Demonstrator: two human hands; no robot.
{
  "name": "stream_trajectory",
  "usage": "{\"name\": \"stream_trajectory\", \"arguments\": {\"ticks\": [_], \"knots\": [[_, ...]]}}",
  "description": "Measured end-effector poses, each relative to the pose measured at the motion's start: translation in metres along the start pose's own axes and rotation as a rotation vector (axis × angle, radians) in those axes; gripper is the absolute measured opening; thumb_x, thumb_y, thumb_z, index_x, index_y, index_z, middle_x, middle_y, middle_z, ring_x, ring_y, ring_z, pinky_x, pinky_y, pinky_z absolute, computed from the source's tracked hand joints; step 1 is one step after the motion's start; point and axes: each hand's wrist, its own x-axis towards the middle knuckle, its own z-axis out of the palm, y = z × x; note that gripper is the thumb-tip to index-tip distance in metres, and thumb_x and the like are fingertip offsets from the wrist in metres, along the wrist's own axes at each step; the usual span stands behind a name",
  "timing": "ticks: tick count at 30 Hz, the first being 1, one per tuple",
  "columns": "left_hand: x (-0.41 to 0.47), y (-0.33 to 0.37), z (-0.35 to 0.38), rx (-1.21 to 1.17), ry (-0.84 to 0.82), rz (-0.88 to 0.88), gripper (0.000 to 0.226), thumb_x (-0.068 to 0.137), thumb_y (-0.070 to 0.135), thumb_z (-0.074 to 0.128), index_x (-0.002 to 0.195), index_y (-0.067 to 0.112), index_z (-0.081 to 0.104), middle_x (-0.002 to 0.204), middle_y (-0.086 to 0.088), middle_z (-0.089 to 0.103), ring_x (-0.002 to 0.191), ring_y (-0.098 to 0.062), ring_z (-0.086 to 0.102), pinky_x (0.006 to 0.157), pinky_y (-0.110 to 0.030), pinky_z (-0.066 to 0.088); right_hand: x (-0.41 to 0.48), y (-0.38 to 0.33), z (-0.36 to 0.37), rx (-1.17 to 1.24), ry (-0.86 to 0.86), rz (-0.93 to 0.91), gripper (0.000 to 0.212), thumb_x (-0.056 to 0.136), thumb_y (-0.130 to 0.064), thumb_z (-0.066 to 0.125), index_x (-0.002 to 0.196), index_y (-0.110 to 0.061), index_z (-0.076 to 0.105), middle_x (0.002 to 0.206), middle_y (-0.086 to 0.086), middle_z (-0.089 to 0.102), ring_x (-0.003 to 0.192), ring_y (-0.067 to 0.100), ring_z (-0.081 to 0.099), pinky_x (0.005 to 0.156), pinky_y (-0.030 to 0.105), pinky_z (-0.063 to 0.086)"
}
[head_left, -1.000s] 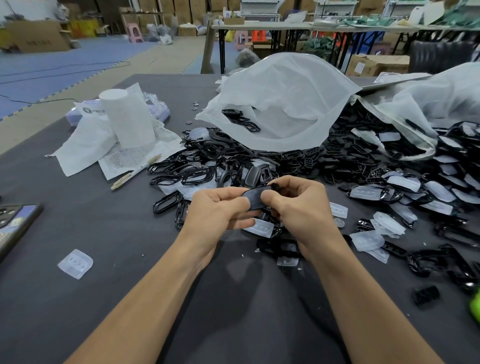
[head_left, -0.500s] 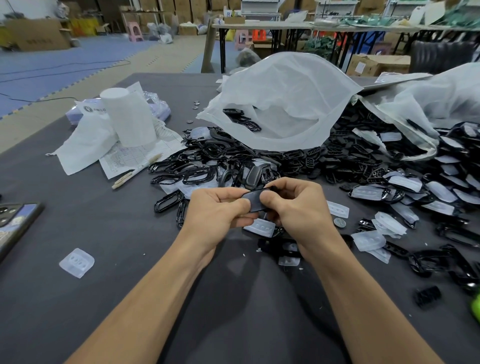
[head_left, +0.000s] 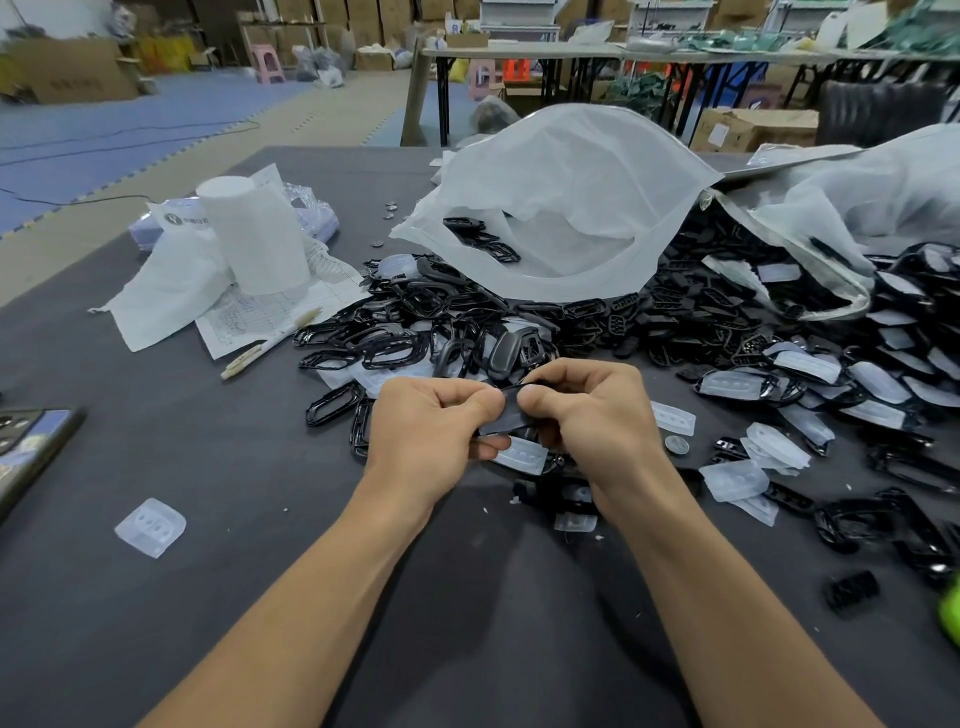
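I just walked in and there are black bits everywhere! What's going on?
A person is working at a table. The left hand and right hand pinch one small black part just above it. Behind them lies a heap of black frames and clear pads, by white bags. A paper roll and a pen sit off to the left.

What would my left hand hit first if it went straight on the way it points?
Probably the right hand: the left hand pinches the same black piece, thumbs nearly touching. Depth is unclear.
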Motion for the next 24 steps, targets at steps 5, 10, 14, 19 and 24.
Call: {"name": "stream_trajectory", "arguments": {"ticks": [5,10,14,19,24], "knots": [[0.000,0.000,-0.003,0.029,0.008,0.048,0.036,0.092,0.003,0.075,0.065,0.026,0.081,0.067,-0.006,0.077,0.054,-0.023,0.074,0.049,-0.022,0.057,0.000,-0.001,-0.005,-0.007,-0.088,-0.032,0.016,0.091,0.000,0.068,0.085,-0.011,0.078,0.062,0.008,0.065,0.051,0.017,0.056,0.046,0.024,0.044],[0.001,0.002,-0.009,-0.012,-0.075,-0.038,0.020,0.096,0.016,0.073,0.079,0.017,0.084,0.078,-0.009,0.080,0.067,-0.023,0.078,0.056,-0.023,0.059,-0.001,-0.001,-0.005,-0.062,-0.089,-0.055,0.022,0.084,0.008,0.067,0.081,-0.011,0.077,0.059,0.007,0.066,0.050,0.016,0.058,0.046,0.026,0.045],[0.006,0.009,-0.019,-0.094,-0.144,-0.189,0.011,0.079,0.028,0.076,0.081,0.021,0.085,0.084,-0.013,0.080,0.077,-0.024,0.079,0.058,-0.025,0.060,0.001,-0.002,-0.009,0.040,-0.012,-0.020,0.021,0.083,0.012,0.067,0.081,-0.007,0.075,0.058,0.004,0.064,0.045,0.013,0.057,0.043,0.018,0.045],[0.008,0.006,-0.020,0.003,-0.241,-0.212,0.012,0.084,0.012,0.072,0.082,0.014,0.084,0.089,-0.016,0.080,0.079,-0.020,0.079,0.060,-0.023,0.059,0.001,-0.002,-0.008,0.004,-0.031,-0.037,0.019,0.081,0.010,0.067,0.083,-0.007,0.076,0.060,0.003,0.065,0.046,0.014,0.056,0.044,0.019,0.043],[0.006,0.004,-0.018,0.053,-0.233,-0.168,0.019,0.091,0.005,0.068,0.080,0.010,0.082,0.084,-0.012,0.080,0.072,-0.012,0.075,0.061,-0.020,0.059,0.001,-0.002,-0.008,0.002,-0.028,-0.043,0.022,0.080,0.010,0.067,0.080,-0.010,0.076,0.060,0.003,0.065,0.046,0.013,0.056,0.043,0.020,0.041]]}}
